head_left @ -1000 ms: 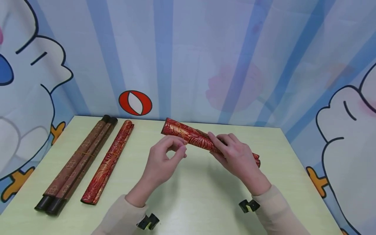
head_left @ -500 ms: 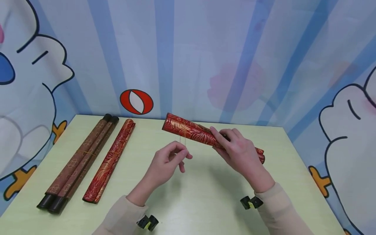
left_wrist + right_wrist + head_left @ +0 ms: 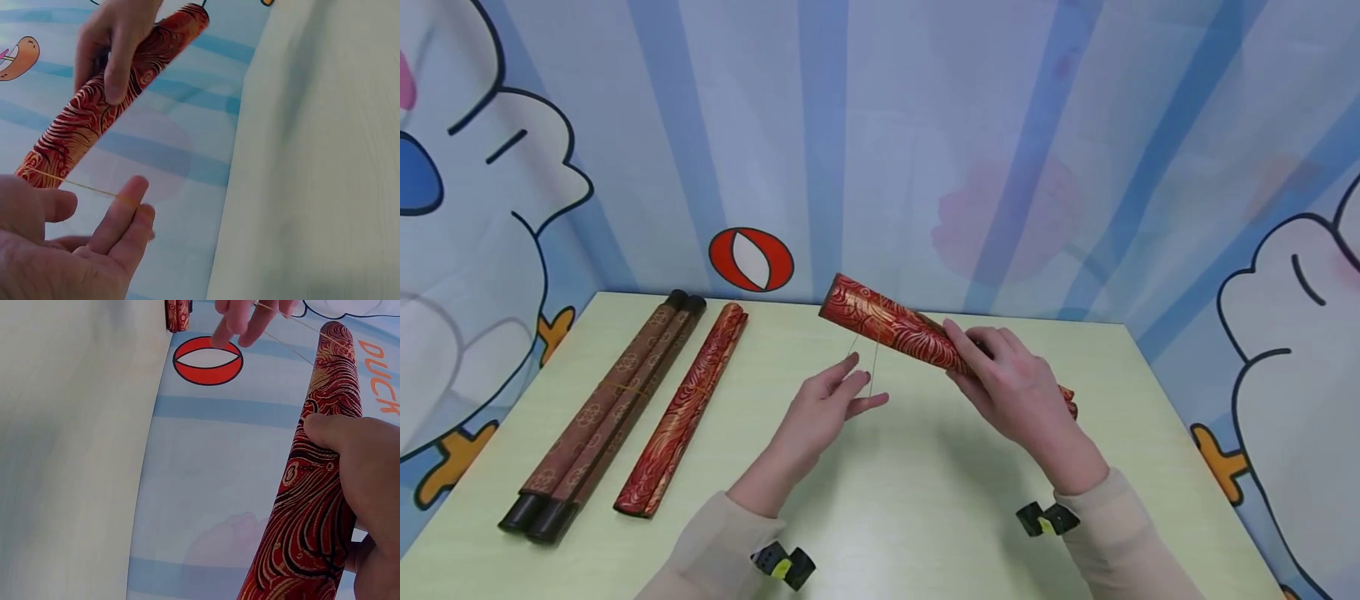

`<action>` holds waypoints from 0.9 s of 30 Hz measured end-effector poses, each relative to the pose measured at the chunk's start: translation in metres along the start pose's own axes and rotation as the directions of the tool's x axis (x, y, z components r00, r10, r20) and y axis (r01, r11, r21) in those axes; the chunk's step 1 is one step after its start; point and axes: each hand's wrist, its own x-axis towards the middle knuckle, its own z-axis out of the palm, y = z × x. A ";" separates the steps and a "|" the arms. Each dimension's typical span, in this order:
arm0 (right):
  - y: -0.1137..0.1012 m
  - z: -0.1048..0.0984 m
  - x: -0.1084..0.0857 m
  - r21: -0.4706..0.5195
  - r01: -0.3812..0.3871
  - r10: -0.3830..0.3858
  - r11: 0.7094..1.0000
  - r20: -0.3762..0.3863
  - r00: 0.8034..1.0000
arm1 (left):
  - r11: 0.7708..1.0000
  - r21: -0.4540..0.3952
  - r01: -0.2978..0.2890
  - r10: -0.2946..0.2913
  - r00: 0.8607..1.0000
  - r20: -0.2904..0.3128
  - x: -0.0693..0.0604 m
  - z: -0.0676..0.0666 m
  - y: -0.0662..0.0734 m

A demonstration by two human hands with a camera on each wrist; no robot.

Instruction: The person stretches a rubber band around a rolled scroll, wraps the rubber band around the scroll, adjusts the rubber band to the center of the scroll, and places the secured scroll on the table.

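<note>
My right hand [image 3: 1026,396] grips a red and gold patterned scroll [image 3: 895,323], rolled up and raised above the table, its left end tilted upward. A thin rubber band [image 3: 94,189] runs from near the scroll's left end down to my left hand [image 3: 812,408]. In the left wrist view, the band crosses near the tips of my extended fingers [image 3: 128,215], drawn taut, and the thumb stands apart. The right wrist view shows my right thumb [image 3: 328,432] lying along the scroll; my palm hides part of the roll.
A second red scroll [image 3: 681,408] lies on the pale table [image 3: 910,517] at left, banded round its middle. Beside it lie two brown rolls with black ends [image 3: 602,417], bound together. A cartoon-printed cloth backdrop [image 3: 895,150] rises behind the table.
My left hand has drawn the rubber band down from the scroll, and its pinching fingers have spread apart. The scroll's left end has risen, with my right hand still gripping it.
</note>
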 end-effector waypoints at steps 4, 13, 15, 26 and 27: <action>0.000 0.000 -0.001 0.020 -0.022 0.021 1.000 0.008 1.000 | 0.998 -0.061 -0.017 0.016 1.000 -0.025 -0.002 0.007 0.002; 0.003 -0.002 -0.004 0.054 -0.113 0.108 0.992 0.092 0.990 | 0.941 0.270 -0.205 0.254 0.954 -0.160 -0.010 0.025 0.002; 0.003 -0.002 -0.005 0.070 -0.127 0.119 0.989 0.111 0.987 | 0.882 0.403 -0.246 0.335 0.928 -0.166 -0.012 0.026 0.001; 0.003 -0.004 -0.008 0.088 -0.150 0.137 0.985 0.143 0.980 | 0.415 0.836 -0.358 0.700 0.713 -0.042 -0.016 0.010 0.006; 0.002 -0.004 -0.008 0.090 -0.149 0.136 0.985 0.141 0.981 | 0.377 0.851 -0.365 0.727 0.686 -0.027 -0.015 0.008 0.007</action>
